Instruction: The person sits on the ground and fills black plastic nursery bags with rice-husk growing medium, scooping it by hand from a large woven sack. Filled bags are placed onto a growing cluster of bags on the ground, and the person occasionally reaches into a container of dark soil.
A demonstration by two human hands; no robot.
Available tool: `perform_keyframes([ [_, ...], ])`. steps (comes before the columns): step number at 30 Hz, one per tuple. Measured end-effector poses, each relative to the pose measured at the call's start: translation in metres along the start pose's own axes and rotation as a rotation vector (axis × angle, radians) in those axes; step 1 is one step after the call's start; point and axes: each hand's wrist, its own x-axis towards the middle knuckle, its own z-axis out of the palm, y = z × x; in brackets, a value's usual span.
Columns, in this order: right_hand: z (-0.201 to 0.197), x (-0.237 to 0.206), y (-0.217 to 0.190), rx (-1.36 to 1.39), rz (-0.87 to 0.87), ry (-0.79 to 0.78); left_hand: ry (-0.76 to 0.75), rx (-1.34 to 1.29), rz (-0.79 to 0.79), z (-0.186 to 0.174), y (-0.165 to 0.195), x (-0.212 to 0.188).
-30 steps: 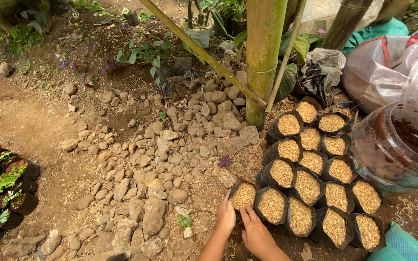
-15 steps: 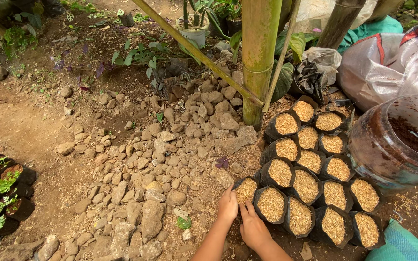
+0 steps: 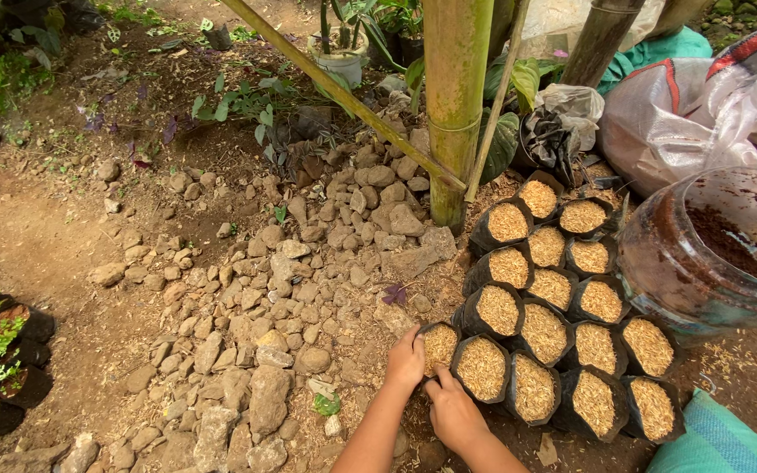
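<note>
Step in hand, as judged: seating a filled bag at the near-left corner of the cluster.

- Left hand (image 3: 406, 357): lower centre of frame, fingers curled over the left rim of the small black grow bag (image 3: 439, 344), gripping its edge.
- Right hand (image 3: 453, 412): just below it, fingers pressed against the bag's lower side; closed hold or mere push, cannot tell.
- Bag sits on the soil, touching the neighbouring bags (image 3: 562, 324) to its right.

Next move likely calls for squaring the bag upright and snug against the row without spilling husk.

Count: about sixteen husk-filled bags, right of centre; one bamboo post (image 3: 456, 105); one large clear jar (image 3: 703, 254) of dark soil, right edge; one white sack (image 3: 685, 105), upper right.
</note>
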Motion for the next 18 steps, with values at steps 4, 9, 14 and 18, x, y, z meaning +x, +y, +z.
perform_keyframes([
  [4, 0.001, -0.002, 0.003, -0.098, -0.056, 0.059, 0.007, -0.007, -0.014, -0.001, 0.007, -0.001],
  [9, -0.008, -0.002, -0.005, -0.009, 0.135, -0.017, 0.065, -0.009, 0.079, 0.006, 0.008, 0.011],
  [14, -0.014, 0.001, -0.012, -0.039, 0.152, -0.022, 0.041, 0.034, 0.096, 0.009, 0.009, 0.02],
  [18, -0.015, 0.007, -0.012, -0.045, 0.161, -0.065, 0.008, 0.01, 0.092, 0.007, 0.01, 0.021],
])
